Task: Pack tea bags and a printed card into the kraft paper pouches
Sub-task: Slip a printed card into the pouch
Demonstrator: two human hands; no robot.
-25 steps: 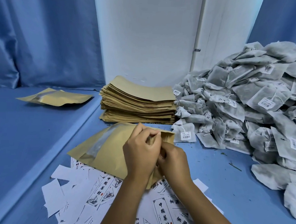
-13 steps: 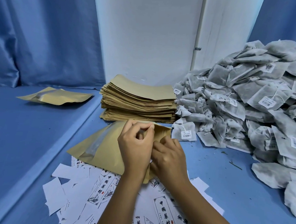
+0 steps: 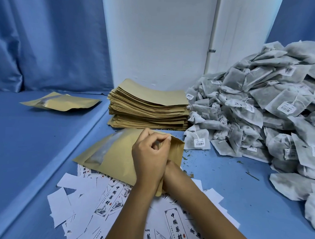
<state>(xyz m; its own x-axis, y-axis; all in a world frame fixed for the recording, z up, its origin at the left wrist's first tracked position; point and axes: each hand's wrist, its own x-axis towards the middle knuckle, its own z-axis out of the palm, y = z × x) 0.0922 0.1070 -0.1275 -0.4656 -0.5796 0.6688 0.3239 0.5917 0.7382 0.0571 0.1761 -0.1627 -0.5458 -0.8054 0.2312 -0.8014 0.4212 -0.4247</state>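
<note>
A kraft pouch [image 3: 114, 153] with a clear window lies flat on the blue table, its mouth facing right. My left hand [image 3: 149, 155] rests on top of it, fingers curled, pinching the upper lip of the mouth. My right hand [image 3: 170, 166] reaches into the mouth from below; only its wrist shows, and the fingers are hidden inside the pouch and behind the left hand. Printed cards [image 3: 112, 199] with black characters are scattered under the pouch and my forearms. A big heap of grey tea bags [image 3: 262, 115] with white labels fills the right side.
A tall stack of flat kraft pouches [image 3: 148, 108] stands behind the one I hold, against a white wall. Another pouch [image 3: 62, 102] lies on the raised blue ledge at the left. Loose tea crumbs dot the table near the heap.
My right hand has slid further into the pouch mouth and out of sight under the left hand. The left hand has kept its pinch on the lip, and the pouch shifted slightly left.
</note>
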